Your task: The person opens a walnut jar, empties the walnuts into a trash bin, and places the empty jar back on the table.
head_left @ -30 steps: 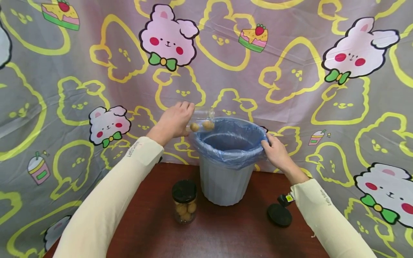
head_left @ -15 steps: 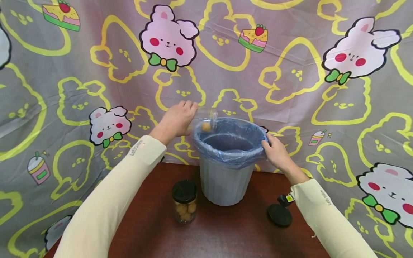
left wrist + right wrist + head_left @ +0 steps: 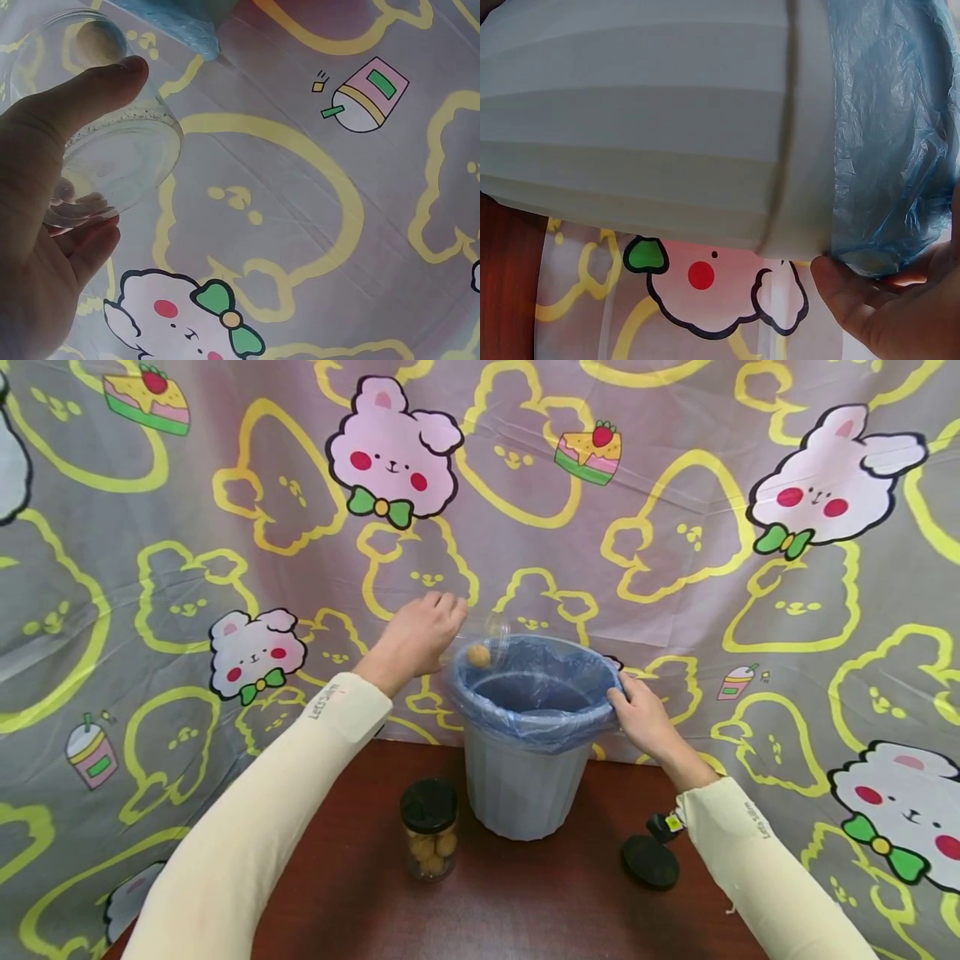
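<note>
Left grip (image 3: pixel 416 639): we see fingers and thumb curled round a clear jar (image 3: pixel 497 628), tipped on its side at the left of the grey bin (image 3: pixel 525 785), with one brown ball (image 3: pixel 478 655) inside near its mouth. Right grip (image 3: pixel 643 714) pinches the bin's rim through the blue bag (image 3: pixel 536 735). We judge that if the jar drew back leftward, the ball could roll out past the rim; a hard rightward pull could tilt the bin or loosen the bag. From the left wrist we note dark specks (image 3: pixel 124 118) along the jar wall, indistinct from the head; from the right wrist, the thumb beneath the bag's fold. Only the head view shows us both grips together.
</note>
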`<state>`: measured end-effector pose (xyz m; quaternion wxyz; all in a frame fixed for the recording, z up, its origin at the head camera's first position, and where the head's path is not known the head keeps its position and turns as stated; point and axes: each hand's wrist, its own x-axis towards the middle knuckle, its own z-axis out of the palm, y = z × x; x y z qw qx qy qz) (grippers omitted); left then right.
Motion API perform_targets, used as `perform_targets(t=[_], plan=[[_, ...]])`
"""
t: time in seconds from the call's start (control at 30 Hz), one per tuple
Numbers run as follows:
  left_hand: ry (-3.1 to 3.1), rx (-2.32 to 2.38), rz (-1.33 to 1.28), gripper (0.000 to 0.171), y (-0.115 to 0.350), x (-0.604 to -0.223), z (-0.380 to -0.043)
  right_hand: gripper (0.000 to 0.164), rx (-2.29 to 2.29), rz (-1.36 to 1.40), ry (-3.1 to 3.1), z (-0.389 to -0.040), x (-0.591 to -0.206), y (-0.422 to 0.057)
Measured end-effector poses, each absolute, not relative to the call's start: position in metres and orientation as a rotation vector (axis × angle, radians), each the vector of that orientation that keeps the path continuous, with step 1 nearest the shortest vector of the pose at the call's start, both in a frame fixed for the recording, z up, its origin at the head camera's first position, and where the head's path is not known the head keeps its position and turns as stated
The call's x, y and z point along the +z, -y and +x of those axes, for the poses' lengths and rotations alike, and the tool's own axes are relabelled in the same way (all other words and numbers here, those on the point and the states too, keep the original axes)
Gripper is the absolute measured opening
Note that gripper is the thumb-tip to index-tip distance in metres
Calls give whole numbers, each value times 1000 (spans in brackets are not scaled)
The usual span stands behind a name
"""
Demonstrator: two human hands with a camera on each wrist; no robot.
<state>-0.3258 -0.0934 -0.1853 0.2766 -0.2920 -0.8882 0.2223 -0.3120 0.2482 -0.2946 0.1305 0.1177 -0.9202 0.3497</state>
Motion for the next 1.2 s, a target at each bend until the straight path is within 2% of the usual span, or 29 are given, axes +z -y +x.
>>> perform_targets(t=[0.23,0.5,0.87,1.2], plan=[[2240,590,-849,78,91,-187,-326,58,1010,344,2671,-311,-294,-248],[2041,642,-852,35,89,-189,-327,58,1013,349,2672,-310,-293,-247],[2033,748,-852,43,87,-188,-327,58,1018,340,2683,-309,-293,-248],[2024,763,-856,41,87,-192,-327,58,1017,344,2680,-310,-293,-248]])
